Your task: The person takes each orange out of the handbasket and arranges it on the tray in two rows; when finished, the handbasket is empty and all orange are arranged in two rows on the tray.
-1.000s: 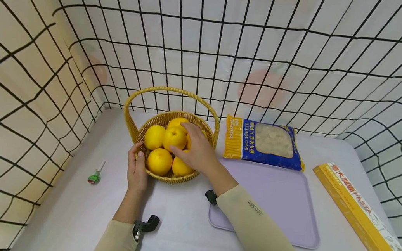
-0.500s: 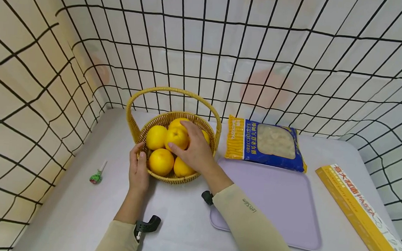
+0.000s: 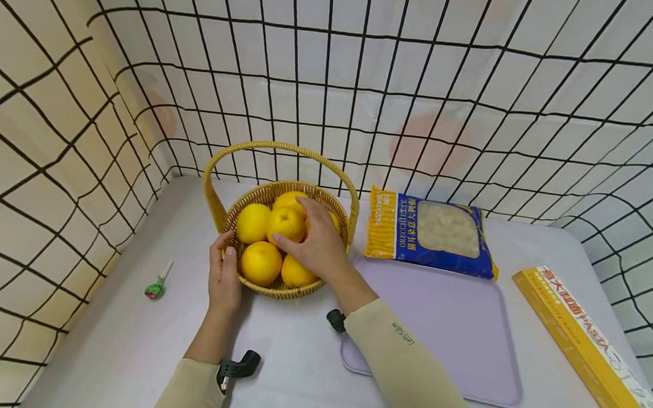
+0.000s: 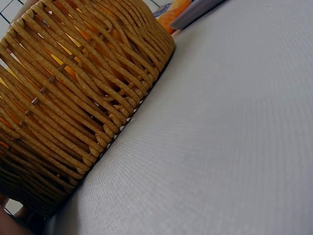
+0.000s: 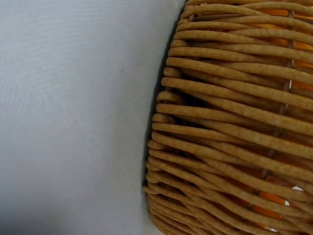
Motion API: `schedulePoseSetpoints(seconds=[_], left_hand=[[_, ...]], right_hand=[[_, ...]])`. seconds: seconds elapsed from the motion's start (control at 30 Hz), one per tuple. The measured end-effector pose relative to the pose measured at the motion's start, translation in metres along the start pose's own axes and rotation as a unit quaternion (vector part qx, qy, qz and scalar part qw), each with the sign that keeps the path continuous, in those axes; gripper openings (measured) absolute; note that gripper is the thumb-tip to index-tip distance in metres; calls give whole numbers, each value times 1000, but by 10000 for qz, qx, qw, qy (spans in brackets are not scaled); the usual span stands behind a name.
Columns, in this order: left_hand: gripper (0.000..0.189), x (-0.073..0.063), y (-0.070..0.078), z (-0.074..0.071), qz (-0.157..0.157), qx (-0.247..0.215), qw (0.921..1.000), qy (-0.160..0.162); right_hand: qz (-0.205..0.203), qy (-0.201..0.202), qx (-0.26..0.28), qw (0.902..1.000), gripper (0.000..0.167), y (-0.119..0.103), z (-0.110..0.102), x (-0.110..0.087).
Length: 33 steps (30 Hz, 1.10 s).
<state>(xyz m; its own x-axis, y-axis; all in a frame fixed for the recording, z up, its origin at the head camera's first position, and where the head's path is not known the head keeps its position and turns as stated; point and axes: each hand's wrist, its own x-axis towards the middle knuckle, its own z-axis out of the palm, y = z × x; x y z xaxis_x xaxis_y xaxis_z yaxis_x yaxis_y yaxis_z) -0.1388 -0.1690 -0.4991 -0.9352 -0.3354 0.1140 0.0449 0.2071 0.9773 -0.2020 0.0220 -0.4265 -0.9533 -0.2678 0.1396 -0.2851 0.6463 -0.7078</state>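
A round wicker basket (image 3: pixel 280 292) with a tall arched handle stands on the table in the head view, holding several yellow-orange oranges. My right hand (image 3: pixel 323 245) reaches in from the right and grips the top orange (image 3: pixel 286 225), thumb at its front and fingers behind. It still sits among the others, such as the front-left orange (image 3: pixel 261 264). At the basket's left side, my left hand (image 3: pixel 223 279) holds the rim, thumb and fingertips against the weave. Both wrist views show the basket wall (image 4: pixel 83 83) close up; the right hand is outside its own wrist view.
Right of the basket lies a lilac tray (image 3: pixel 443 326), with a blue-and-yellow pasta bag (image 3: pixel 432 233) behind it. A long yellow pasta box (image 3: pixel 589 355) lies at far right. Left stands a green-wrapped lollipop (image 3: pixel 155 288). Black wire mesh (image 3: pixel 323 90) encloses the back and sides.
The right hand has closed in a little on the top orange, its forearm shifting slightly left. The left hand stays at the basket. The head view has shifted slightly.
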Motion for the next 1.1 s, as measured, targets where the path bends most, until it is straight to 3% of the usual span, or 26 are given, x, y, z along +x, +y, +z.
schedulePoseSetpoints(seconds=[0.43,1.1], left_hand=[[42,0,2,-1,9,-53,10000,-40],[42,0,4,-2,-147,38,9999,-17]], right_hand=[[132,-119,-328,9993,93,-2,-1,2],[-210,-205,-582,9979,84,2,2,4]])
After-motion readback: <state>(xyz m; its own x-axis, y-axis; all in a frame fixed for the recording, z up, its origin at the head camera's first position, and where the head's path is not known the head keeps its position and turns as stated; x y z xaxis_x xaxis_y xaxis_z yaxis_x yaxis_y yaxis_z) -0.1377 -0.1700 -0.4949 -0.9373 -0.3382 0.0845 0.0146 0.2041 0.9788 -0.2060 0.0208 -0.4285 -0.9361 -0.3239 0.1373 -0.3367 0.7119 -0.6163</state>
